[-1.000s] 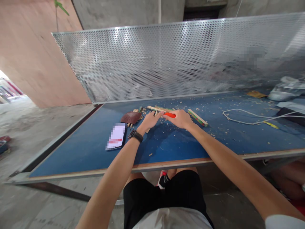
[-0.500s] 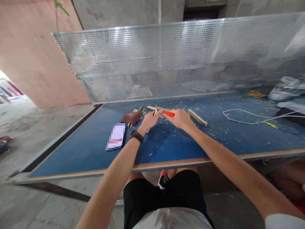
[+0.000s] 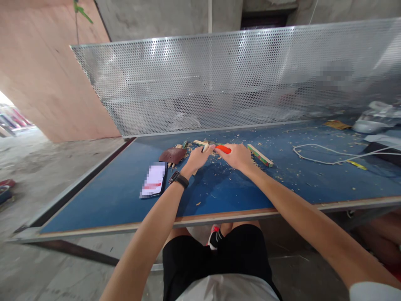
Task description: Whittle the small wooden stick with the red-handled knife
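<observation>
My right hand point(image 3: 237, 155) is closed around an orange-handled tool point(image 3: 223, 149); its working end is hidden by the fingers. My left hand point(image 3: 199, 159), with a black watch on its wrist, is closed on a small pale wooden piece point(image 3: 205, 147). The two hands meet at the thumbs above the blue table. Wood shavings lie around and beyond them. A wooden block with green and red sides point(image 3: 260, 155) rests just right of my right hand. Left of my left hand is a dark brown piece point(image 3: 172, 155) lying over some thin wooden sticks.
A phone point(image 3: 153, 179) lies left of my left wrist on the blue table point(image 3: 103, 200). A perforated metal panel point(image 3: 203, 88) stands along the back. At the right are a white cable point(image 3: 332, 162), a yellow item point(image 3: 356, 165) and a plastic bag point(image 3: 376, 118).
The pale wooden piece shows a little more at my left fingertips. Both hands have otherwise kept nearly the same place and hold.
</observation>
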`<act>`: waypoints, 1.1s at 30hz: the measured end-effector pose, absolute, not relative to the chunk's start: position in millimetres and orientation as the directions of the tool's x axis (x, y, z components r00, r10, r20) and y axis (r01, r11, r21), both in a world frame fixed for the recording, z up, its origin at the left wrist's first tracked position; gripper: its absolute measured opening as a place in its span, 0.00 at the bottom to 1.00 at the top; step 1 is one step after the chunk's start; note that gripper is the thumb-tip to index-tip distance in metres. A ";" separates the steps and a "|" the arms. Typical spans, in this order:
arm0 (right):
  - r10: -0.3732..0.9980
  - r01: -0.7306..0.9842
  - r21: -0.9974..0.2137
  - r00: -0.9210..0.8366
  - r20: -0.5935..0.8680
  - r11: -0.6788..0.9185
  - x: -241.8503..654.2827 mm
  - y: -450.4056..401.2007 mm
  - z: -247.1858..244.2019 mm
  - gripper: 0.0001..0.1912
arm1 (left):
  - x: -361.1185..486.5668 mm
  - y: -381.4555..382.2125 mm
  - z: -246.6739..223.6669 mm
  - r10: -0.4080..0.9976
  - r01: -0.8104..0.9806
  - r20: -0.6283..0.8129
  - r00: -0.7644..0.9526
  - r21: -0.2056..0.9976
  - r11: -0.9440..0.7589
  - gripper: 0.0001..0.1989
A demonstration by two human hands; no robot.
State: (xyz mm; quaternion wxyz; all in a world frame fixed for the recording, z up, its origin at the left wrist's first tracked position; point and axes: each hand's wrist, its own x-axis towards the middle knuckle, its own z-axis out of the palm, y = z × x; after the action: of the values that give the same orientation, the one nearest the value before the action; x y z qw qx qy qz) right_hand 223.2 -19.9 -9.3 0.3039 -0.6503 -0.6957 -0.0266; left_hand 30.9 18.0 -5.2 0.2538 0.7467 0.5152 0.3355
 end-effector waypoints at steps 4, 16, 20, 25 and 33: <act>0.907 0.877 -0.422 -0.037 0.419 0.231 232.7 -15.4 -11.0 0.35 | 30.8 14.7 -2.8 0.931 0.590 0.246 0.271 0.721 -0.363 0.28; 0.924 0.756 -0.546 -0.212 0.317 0.361 247.8 -8.8 -14.2 0.39 | 27.2 19.2 -6.3 0.891 0.550 0.283 0.354 0.708 -0.443 0.28; 0.922 0.762 -0.531 -0.229 0.313 0.370 248.1 -9.5 -13.2 0.40 | 26.7 22.4 -8.9 0.879 0.526 0.298 0.372 0.713 -0.464 0.26; 0.921 0.753 -0.545 -0.217 0.324 0.368 247.3 -11.9 -10.4 0.36 | 26.2 21.4 -8.1 0.874 0.517 0.329 0.358 0.709 -0.479 0.26; 0.927 0.824 -0.482 -0.128 0.351 0.297 240.7 -16.5 -6.7 0.34 | 24.9 22.1 -5.5 0.886 0.520 0.304 0.350 0.724 -0.454 0.27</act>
State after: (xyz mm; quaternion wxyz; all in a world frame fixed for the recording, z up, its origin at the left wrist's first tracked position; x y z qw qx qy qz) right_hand 240.7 -16.5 -6.7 0.3026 -0.5869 -0.7461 0.0853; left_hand 24.9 22.1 -5.5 0.2630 0.7782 0.4517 0.3480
